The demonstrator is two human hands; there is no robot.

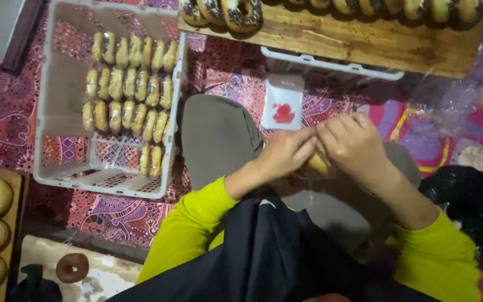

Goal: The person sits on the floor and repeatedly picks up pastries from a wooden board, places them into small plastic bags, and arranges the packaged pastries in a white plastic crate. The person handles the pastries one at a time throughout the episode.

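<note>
Yellow-sleeved, our left hand (286,152) and right hand (353,144) pinch together around a golden pastry (318,164) over our lap, both gripping it. Beside our knee stands a white crate (57,95) with rows of wrapped doughnuts (129,84).

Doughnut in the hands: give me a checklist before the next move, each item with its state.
1. Doughnut held by both hands: ok, left hand and right hand meet around it.
2. Wrapper closed: cannot tell, fingers hide it.
3. White crate has room: ok, bare floor beside the last short row.
4. Packed doughnuts standing in rows: ok.
5. White sachet within reach: ok, just beyond the hands.
</note>
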